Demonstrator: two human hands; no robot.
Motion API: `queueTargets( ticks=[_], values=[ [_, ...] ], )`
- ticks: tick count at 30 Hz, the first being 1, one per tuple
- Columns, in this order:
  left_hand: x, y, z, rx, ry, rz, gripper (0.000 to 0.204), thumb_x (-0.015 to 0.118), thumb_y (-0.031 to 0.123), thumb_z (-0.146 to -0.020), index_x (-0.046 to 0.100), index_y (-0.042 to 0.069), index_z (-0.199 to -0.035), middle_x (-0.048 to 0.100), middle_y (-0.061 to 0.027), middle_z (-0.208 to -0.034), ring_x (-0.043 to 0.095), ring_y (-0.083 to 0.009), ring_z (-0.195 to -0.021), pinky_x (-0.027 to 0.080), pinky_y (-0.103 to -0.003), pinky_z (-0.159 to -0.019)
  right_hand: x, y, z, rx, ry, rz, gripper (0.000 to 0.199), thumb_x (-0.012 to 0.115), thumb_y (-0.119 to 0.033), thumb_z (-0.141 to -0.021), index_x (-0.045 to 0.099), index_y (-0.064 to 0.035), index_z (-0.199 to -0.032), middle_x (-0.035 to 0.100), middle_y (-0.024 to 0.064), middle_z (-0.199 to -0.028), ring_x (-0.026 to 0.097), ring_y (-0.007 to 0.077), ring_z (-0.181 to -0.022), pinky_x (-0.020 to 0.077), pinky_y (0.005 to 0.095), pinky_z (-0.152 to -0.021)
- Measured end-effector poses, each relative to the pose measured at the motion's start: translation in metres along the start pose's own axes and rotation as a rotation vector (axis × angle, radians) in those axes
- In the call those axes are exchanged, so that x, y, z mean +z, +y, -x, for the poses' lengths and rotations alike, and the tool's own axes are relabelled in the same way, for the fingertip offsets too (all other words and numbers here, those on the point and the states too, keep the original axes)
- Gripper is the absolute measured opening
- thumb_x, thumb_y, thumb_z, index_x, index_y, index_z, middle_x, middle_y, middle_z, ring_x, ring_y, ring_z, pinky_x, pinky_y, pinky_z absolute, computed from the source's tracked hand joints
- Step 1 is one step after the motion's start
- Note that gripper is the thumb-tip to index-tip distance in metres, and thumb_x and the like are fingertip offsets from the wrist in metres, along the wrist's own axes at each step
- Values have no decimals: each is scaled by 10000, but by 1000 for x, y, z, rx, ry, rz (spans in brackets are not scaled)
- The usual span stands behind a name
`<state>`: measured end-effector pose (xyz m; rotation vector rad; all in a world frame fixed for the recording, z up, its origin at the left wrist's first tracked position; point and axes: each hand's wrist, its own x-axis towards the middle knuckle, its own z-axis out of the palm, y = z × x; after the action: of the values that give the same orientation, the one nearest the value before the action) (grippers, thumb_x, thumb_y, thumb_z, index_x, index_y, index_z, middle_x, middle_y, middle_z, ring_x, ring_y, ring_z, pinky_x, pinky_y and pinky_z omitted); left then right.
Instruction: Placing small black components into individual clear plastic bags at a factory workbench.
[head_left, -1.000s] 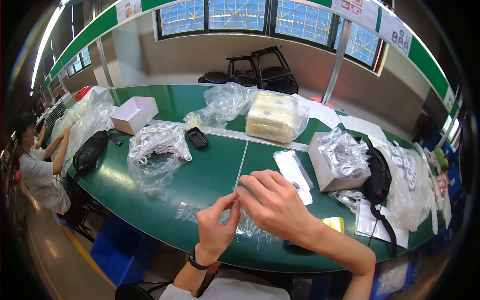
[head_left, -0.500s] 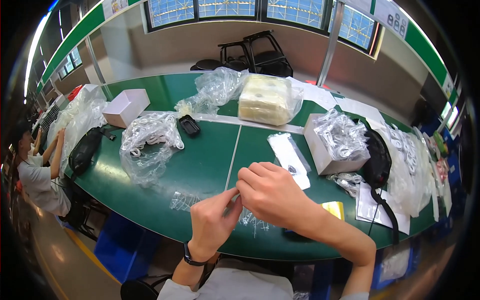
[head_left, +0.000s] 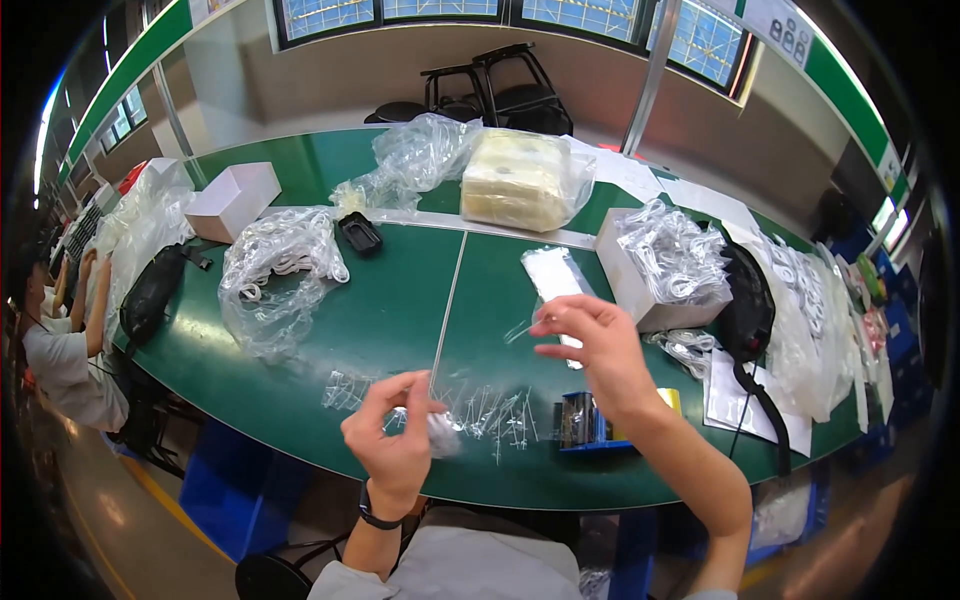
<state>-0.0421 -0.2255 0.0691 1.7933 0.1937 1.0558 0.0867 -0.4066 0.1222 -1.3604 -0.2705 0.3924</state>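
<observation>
My right hand point(head_left: 598, 350) is raised over the table's right half, pinching a thin clear plastic strip point(head_left: 517, 332) between thumb and forefinger. Lower and to the left, my left hand point(head_left: 390, 435) has thumb and forefinger curled together. Whatever lies between those fingertips is too small to make out. Several thin clear plastic pieces point(head_left: 500, 412) lie scattered on the green table beside and beyond my left hand. A whitish, blurred clump point(head_left: 443, 436) shows just right of that hand. Beyond my right hand lies a white item in a clear bag point(head_left: 550, 272).
A box of bagged white cables point(head_left: 665, 265) stands right, near a black pouch point(head_left: 748, 300). Left are bagged white cables point(head_left: 280, 270) and a black tray point(head_left: 360, 233). A blue holder point(head_left: 590, 425) sits near the front edge. Another person point(head_left: 70, 350) works far left.
My hands, together before, have parted. The right hand moved up and right with the clear strip; the left dropped slightly left. The blue holder and more scattered pieces now show.
</observation>
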Motion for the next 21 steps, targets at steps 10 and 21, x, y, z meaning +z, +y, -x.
queueTargets(
  ticks=[10, 21],
  values=[
    [-53, -37, -5, -118, 249, 13, 72, 635, 28, -946, 662, -38, -952, 667, -53, -691, 655, -107, -588, 424, -205, -559, -13, 20, 5, -71, -121, 525, 49, 680, -12, -877, 657, 21, -905, 724, 90, -872, 690, 130, -821, 553, 254, -759],
    [-84, -56, -7, -83, 342, -31, 119, 606, 53, -985, 647, -59, -993, 619, -60, -700, 588, -96, -564, 453, -217, -541, 37, 77, 24, -613, -345, 1013, 117, 705, -18, -823, 617, -12, -900, 689, 130, -798, 704, 284, -745, 565, 356, -655]
  ],
)
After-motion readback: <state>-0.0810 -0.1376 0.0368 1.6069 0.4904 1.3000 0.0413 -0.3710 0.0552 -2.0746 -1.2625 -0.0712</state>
